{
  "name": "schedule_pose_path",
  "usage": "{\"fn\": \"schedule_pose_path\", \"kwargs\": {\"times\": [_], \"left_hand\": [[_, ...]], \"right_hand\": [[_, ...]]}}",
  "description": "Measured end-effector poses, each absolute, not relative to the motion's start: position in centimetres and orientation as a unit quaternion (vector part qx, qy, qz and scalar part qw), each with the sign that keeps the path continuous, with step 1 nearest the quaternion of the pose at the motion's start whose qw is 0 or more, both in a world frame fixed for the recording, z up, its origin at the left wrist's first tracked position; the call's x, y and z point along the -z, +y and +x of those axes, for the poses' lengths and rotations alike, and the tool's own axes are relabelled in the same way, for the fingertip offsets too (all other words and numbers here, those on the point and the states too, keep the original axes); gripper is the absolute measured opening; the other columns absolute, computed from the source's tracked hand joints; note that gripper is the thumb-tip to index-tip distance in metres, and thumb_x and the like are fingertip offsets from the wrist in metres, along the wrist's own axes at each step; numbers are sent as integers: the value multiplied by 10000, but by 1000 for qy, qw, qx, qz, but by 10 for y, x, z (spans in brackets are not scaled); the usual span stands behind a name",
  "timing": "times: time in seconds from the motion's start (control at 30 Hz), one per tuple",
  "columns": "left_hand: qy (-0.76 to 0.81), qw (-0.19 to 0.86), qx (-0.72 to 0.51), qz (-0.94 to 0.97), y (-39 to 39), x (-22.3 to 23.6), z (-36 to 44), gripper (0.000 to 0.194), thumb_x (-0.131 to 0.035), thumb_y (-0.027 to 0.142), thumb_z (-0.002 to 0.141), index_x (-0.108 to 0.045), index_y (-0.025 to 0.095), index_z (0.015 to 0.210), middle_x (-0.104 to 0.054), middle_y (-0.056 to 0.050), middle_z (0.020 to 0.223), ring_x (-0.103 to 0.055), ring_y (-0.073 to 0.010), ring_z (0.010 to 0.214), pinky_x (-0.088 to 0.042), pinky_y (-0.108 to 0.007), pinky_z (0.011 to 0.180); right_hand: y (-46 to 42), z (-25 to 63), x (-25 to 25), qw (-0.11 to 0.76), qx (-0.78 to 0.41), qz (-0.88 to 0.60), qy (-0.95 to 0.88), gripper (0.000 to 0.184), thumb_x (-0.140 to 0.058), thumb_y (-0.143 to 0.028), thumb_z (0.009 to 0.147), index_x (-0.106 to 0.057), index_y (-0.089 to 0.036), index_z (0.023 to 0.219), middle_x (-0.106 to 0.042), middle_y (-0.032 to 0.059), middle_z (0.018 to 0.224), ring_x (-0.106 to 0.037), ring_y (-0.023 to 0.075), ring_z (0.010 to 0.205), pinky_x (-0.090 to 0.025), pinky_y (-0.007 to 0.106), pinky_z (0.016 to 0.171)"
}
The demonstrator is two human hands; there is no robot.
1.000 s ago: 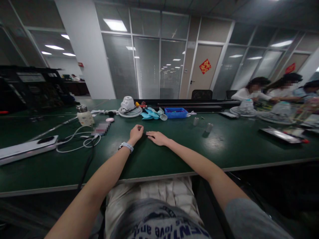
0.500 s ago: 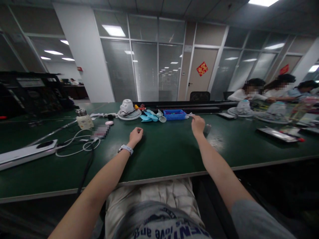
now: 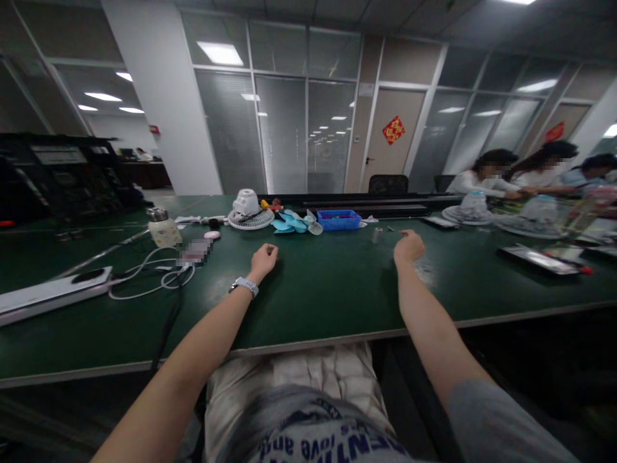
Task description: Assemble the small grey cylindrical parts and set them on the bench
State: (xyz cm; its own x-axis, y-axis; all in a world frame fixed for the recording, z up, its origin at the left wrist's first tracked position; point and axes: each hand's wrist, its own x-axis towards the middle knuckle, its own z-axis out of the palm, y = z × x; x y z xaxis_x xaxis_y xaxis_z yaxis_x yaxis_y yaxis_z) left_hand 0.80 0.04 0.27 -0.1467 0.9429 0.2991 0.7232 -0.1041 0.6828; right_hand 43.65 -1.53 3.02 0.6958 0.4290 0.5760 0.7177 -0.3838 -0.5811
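Over the table's right half, my right hand (image 3: pixel 409 247) is closed, its fingertips pinched together. A thin small piece (image 3: pixel 392 229) shows at those fingertips, too small to name. Left of that hand stands a small metallic cylinder (image 3: pixel 377 235). My left hand (image 3: pixel 264 259), with a watch (image 3: pixel 243 287) on its wrist, rests loosely curled on the green table (image 3: pixel 328 289); I see nothing in its fingers. Beyond the hands lie light-blue fan blades (image 3: pixel 292 222), a blue tray (image 3: pixel 338 220) with small parts, and a whitish piece (image 3: pixel 370 220) beside the tray.
A white fan housing (image 3: pixel 245 204) rests on its grille at the back. To the left are a bottle (image 3: pixel 164 230), white cables (image 3: pixel 139 297) and a long white device (image 3: pixel 53 296). On the right, other people sit near more fan parts (image 3: pixel 470 209) and a flat tablet-like object (image 3: pixel 544 259).
My right hand has moved right and slightly toward me, away from the whitish piece by the tray. A cylinder now shows left of it; earlier one showed to its right. My left hand stays put.
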Motion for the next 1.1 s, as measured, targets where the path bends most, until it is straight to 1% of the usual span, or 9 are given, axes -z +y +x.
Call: {"fn": "schedule_pose_path", "kwargs": {"times": [0.27, 0.4, 0.5, 0.57, 0.63, 0.73, 0.87, 0.97, 1.1], "left_hand": [[655, 145, -381, 636, -1, -4, 8, 299, -481, 394, 888, -646, 199, 1044, -728, -70, 861, -669, -225, 855, -468, -310, 768], [653, 150, -380, 638, -1, -4, 8, 305, -479, 406, 886, -644, 204, 1043, -726, -70, 861, -670, -223, 843, -469, -309, 758], [652, 150, -379, 639, -1, -4, 7, 303, -480, 405, 886, -645, 204, 1042, -727, -71, 857, -670, -223, 841, -471, -311, 760], [650, 148, -380, 641, -1, -4, 8, 298, -481, 402, 885, -646, 206, 1037, -727, -69, 853, -670, -220, 842, -472, -308, 764], [649, 149, -383, 640, -1, -4, 8, 291, -485, 398, 883, -648, 208, 1031, -726, -66, 849, -670, -217, 842, -472, -304, 769], [649, 153, -385, 638, 0, -4, 8, 285, -492, 392, 879, -650, 207, 1027, -725, -64, 845, -668, -219, 848, -472, -308, 777], [642, 168, -393, 637, 0, -4, 8, 306, -521, 422, 869, -651, 201, 1036, -722, -69, 846, -663, -215, 820, -475, -308, 752], [605, 176, -431, 646, -6, -7, 11, 380, -558, 496, 839, -662, 192, 1042, -719, -73, 872, -657, -198, 799, -480, -289, 731], [517, 222, -477, 675, -13, -12, 22, 472, -593, 552, 793, -677, 191, 1084, -718, -60, 896, -650, -181, 806, -487, -269, 724]], "right_hand": [[-16, 435, -33, 416, 155, -832, -333, 350, -435, -121, 887, -705, -214, 1088, -681, 155, 956, -607, 268, 959, -420, 374, 786], [-16, 430, -29, 421, 162, -826, -337, 313, -491, -195, 892, -649, -232, 1160, -669, 138, 1047, -595, 276, 1024, -418, 386, 821], [-15, 428, -24, 415, 155, -836, -324, 445, -620, -274, 830, -545, -205, 1263, -631, 150, 1155, -594, 292, 1056, -410, 396, 859], [-15, 431, -21, 399, 120, -856, -308, 546, -665, -277, 799, -483, -172, 1303, -633, 169, 1140, -616, 295, 1027, -419, 391, 852], [-16, 433, -21, 382, 89, -870, -300, 574, -671, -242, 793, -449, -159, 1316, -652, 172, 1097, -638, 291, 1000, -435, 379, 834], [-15, 424, -26, 372, 91, -860, -336, 576, -670, -223, 800, -431, -169, 1322, -666, 166, 1087, -645, 283, 1010, -439, 381, 859], [-6, 357, -36, 407, 97, -750, -512, 579, -678, -287, 811, -437, -187, 1328, -682, 121, 1079, -643, 260, 1021, -430, 393, 925], [0, 282, -37, 449, 25, -623, -640, 633, -690, -375, 799, -420, -220, 1350, -696, 77, 1049, -661, 236, 957, -472, 375, 890], [-7, 208, -30, 444, -77, -489, -747, 653, -733, -348, 755, -448, -254, 1335, -698, 45, 1033, -672, 209, 913, -506, 342, 842]]}}
